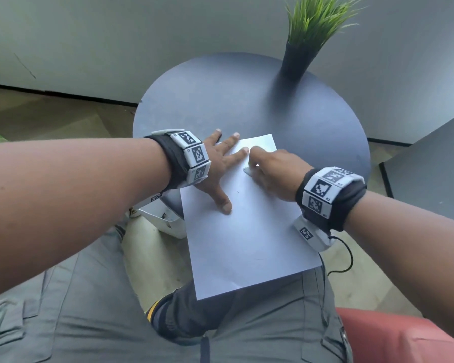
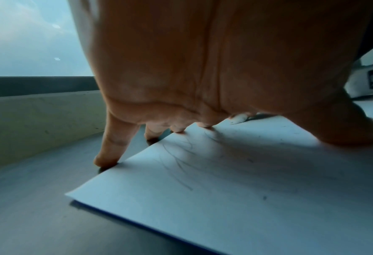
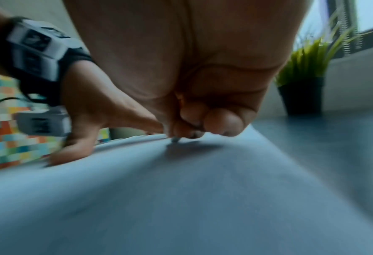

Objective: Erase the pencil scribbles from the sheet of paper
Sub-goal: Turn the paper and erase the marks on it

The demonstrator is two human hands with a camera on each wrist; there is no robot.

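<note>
Sheet of paper (image 1: pixel 247 231) lies on the round dark surface (image 1: pixel 312 121), near edge hanging over our lap. Faint pencil scribbles (image 2: pixel 179 160) show by its far left edge. Our left hand (image 1: pixel 218 166) presses it flat, fingers (image 2: pixel 111 148) spread apart. Our right hand (image 1: pixel 273 171) has fingers clamped on a small white eraser (image 1: pixel 247 171), tip on the paper. Potted plant (image 1: pixel 302 48) at back of surface.

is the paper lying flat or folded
Flat and unfolded: the sheet of paper lies spread on the round table, its near end overhanging; the left hand presses it down.
</note>
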